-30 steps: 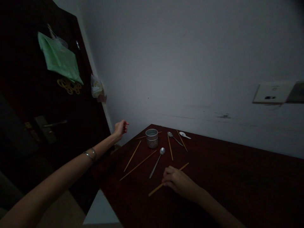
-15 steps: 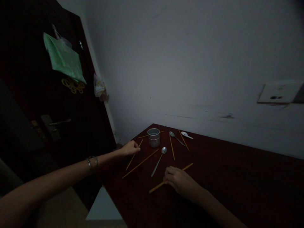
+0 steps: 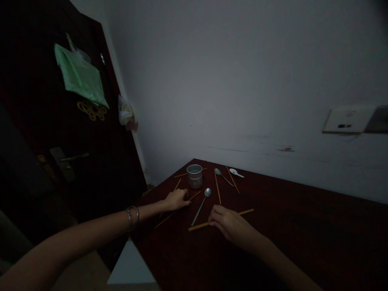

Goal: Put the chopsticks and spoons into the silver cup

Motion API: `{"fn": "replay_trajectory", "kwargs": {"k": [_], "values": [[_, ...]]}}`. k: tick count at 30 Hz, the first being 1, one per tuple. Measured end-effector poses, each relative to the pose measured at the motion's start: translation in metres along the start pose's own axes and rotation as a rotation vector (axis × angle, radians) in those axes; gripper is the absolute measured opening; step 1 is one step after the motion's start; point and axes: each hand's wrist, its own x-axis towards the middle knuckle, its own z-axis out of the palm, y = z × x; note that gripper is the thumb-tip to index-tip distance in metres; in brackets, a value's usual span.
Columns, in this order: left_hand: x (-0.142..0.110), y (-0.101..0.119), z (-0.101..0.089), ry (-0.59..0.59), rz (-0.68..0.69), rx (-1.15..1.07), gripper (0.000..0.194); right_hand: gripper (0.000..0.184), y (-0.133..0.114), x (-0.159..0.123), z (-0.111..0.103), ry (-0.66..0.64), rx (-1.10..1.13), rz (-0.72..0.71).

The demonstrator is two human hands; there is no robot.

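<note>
My left hand (image 3: pixel 178 199), with a bracelet at its wrist, has its fingers closed around a wooden chopstick (image 3: pixel 195 195) lying aslant on the dark red table (image 3: pixel 273 234). Part of a second chopstick (image 3: pixel 178 184) shows beyond this hand. My right hand (image 3: pixel 226 220) grips another chopstick (image 3: pixel 198 227), which sticks out on both sides of the fingers. Between the hands lies a long-handled metal spoon (image 3: pixel 207 192). A grey metal cup (image 3: pixel 195 178) stands upright behind the left hand, with a chopstick (image 3: pixel 180 175) lying partly hidden behind it.
Farther back lie a second metal spoon (image 3: pixel 224 176), a white spoon (image 3: pixel 235 173) and two chopsticks (image 3: pixel 217 189). A pale wall (image 3: pixel 227 89) borders the table's rear, with a socket plate (image 3: pixel 347 120) at right. A dark door (image 3: pixel 100 161) stands left; a white surface (image 3: pixel 131 266) is below the table's left edge.
My left hand has moved right and nearer, from one chopstick to another. My right hand has turned and lifted its chopstick's left end slightly farther back.
</note>
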Motion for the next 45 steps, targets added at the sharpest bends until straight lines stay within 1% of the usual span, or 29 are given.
{"fn": "replay_trajectory", "kwargs": {"k": [3, 7, 12, 18, 24, 27, 30, 33, 37, 39, 41, 43, 45], "values": [[0.000, 0.006, -0.001, -0.033, -0.019, 0.002, 0.025, 0.022, 0.001, 0.000, -0.003, 0.000, 0.016, 0.019], [0.001, 0.008, 0.001, -0.055, -0.019, 0.040, 0.020, 0.022, 0.003, 0.000, -0.003, -0.001, 0.026, 0.039], [0.002, 0.007, 0.002, -0.061, 0.000, 0.086, 0.019, 0.023, 0.006, 0.000, -0.003, -0.008, 0.041, 0.040], [0.000, 0.009, -0.006, -0.069, -0.009, 0.121, 0.018, 0.021, 0.007, -0.002, -0.007, 0.018, 0.066, 0.047], [-0.001, 0.005, -0.013, -0.030, 0.019, 0.072, 0.018, 0.022, 0.006, -0.002, -0.012, 0.033, 0.091, 0.071], [-0.001, 0.004, -0.016, -0.013, 0.054, 0.010, 0.016, 0.021, 0.005, -0.004, -0.013, 0.048, 0.119, 0.082], [-0.001, 0.006, -0.022, 0.055, 0.105, -0.069, 0.014, 0.021, 0.005, -0.004, -0.016, 0.078, 0.153, 0.094], [0.001, 0.014, -0.032, 0.142, 0.156, -0.188, 0.011, 0.020, 0.007, -0.002, -0.022, 0.164, 0.225, 0.118], [0.005, 0.035, -0.053, 0.200, 0.212, -0.505, 0.010, 0.018, 0.010, 0.000, -0.037, 0.396, 0.391, 0.169], [0.004, 0.049, -0.064, 0.198, 0.240, -0.701, 0.011, 0.019, 0.010, 0.000, -0.048, 0.515, 0.507, 0.243], [0.000, 0.066, -0.075, 0.171, 0.271, -0.879, 0.014, 0.022, 0.009, -0.001, -0.059, 0.616, 0.652, 0.334], [-0.006, 0.084, -0.085, 0.133, 0.289, -1.004, 0.018, 0.026, 0.008, -0.003, -0.070, 0.715, 0.756, 0.406], [-0.012, 0.103, -0.090, 0.099, 0.295, -1.085, 0.018, 0.027, 0.008, -0.005, -0.079, 0.794, 0.782, 0.441]]}}
